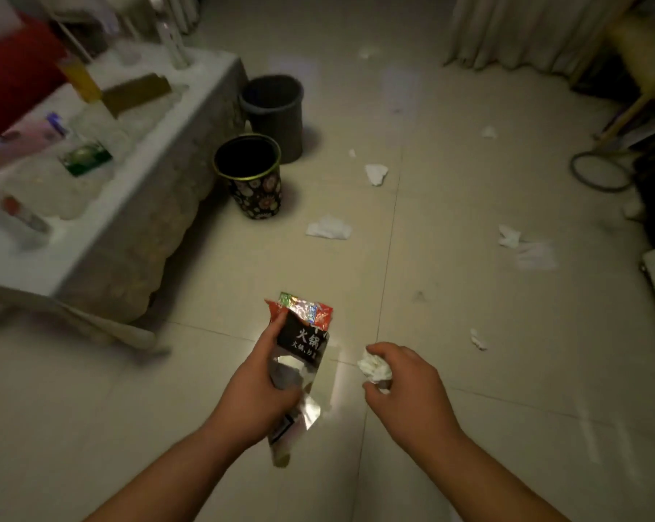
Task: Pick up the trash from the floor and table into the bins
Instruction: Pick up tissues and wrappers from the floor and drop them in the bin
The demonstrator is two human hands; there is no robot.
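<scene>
Two round bins at eleven o'clock — one floral black (253, 177), one plain grey plastic (277, 114) — one shiny foil wrapper (299, 365), two bare hands (256, 389) (407, 389).

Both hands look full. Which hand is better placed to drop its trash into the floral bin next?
Probably left. The left hand, gripping the torn foil snack wrapper, sits on the same side as the black floral-patterned bin beside the table. The right hand, clutching a crumpled white tissue, would have to cross over.

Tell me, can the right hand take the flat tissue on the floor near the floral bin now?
Probably not yet. The right hand is already closed on a crumpled tissue, and the flat tissue lies farther ahead by the floral bin. The floor between is free.
</scene>
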